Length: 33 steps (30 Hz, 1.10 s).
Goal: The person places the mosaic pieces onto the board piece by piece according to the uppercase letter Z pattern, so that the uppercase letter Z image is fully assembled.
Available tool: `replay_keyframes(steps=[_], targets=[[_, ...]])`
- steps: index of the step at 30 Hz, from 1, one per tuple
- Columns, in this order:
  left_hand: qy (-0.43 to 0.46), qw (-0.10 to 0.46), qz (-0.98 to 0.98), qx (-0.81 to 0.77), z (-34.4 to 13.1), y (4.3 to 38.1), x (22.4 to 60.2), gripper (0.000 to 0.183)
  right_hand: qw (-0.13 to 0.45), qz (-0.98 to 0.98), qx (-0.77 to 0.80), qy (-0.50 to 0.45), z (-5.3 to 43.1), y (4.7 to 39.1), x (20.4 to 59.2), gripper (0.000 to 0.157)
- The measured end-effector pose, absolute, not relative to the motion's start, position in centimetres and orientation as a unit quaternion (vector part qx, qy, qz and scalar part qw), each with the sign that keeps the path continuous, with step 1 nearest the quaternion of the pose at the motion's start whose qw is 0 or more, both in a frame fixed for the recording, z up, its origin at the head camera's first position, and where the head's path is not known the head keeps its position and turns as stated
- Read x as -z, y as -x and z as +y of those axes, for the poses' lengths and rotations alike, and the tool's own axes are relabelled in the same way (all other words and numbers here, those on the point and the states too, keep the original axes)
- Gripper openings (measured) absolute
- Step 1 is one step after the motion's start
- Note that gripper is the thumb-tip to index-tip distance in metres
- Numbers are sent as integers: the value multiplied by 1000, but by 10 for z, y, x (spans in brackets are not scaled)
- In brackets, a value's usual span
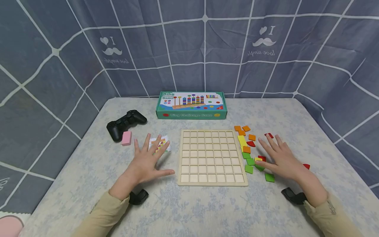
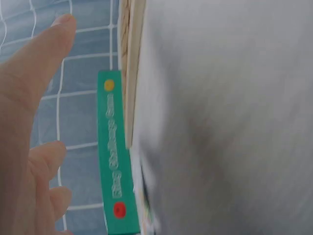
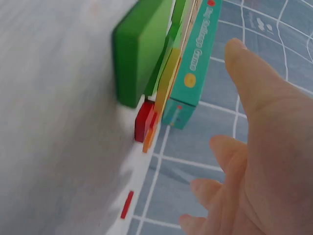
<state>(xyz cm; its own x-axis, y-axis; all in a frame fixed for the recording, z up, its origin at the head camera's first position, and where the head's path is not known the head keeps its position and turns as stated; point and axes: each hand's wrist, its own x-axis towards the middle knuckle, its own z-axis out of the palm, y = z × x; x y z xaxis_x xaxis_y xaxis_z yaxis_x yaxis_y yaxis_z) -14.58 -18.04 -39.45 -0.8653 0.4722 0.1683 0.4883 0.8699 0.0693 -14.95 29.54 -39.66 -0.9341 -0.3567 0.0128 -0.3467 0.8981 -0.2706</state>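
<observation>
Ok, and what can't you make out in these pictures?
- Head view: part of the printed card, hidden by the left hand.
- Head view: whether more coloured pieces lie behind the right hand.
- Head view: the pink item, cut off by the lower-left corner.
- Left wrist view: the tabletop's pattern, blurred.

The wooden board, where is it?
In the head view, the wooden board sits centrally, in front of the green box, with colored tiles on its right.

Room in frt of board [image 1: 212, 157], box [image 1: 191, 115] blks behind, tiles [image 1: 250, 161] on R.
</observation>
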Motion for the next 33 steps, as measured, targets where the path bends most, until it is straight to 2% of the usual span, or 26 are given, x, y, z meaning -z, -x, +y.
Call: replay_keyframes(steps=[14, 20, 33], targets=[[327, -16, -927, 185, -156, 129, 410, 91, 118, 947, 243, 175, 277, 191, 385, 87], [331, -72, -906, 255, -152, 127, 419, 93, 120, 932, 306, 153, 274, 215, 378, 80], [339, -48, -898, 276, -151, 134, 431, 99, 111, 900, 417, 64, 286, 234, 402, 71]])
